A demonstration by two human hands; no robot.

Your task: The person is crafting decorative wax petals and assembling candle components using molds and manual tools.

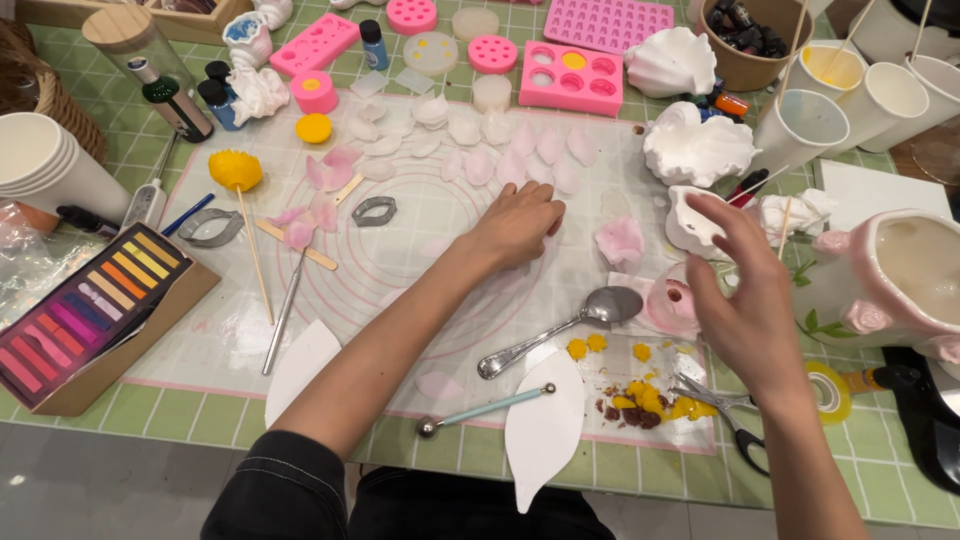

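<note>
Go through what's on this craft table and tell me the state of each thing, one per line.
left hand: palm down on the mat, holding nothing
right hand: raised, fingers spread, holding nothing
spoon: lying flat, bowl up
scissors: lying shut
pastel box: open, sticks in rows
paper cups: stacked, upright
glass jar: upright, lid on
pink pitcher: tipped on its side

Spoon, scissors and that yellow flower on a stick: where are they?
metal spoon [612,303], head view, on its bowl.
scissors [722,402], head view, on the blades near the pivot.
yellow flower on a stick [235,169], head view, on the yellow bloom.
</note>
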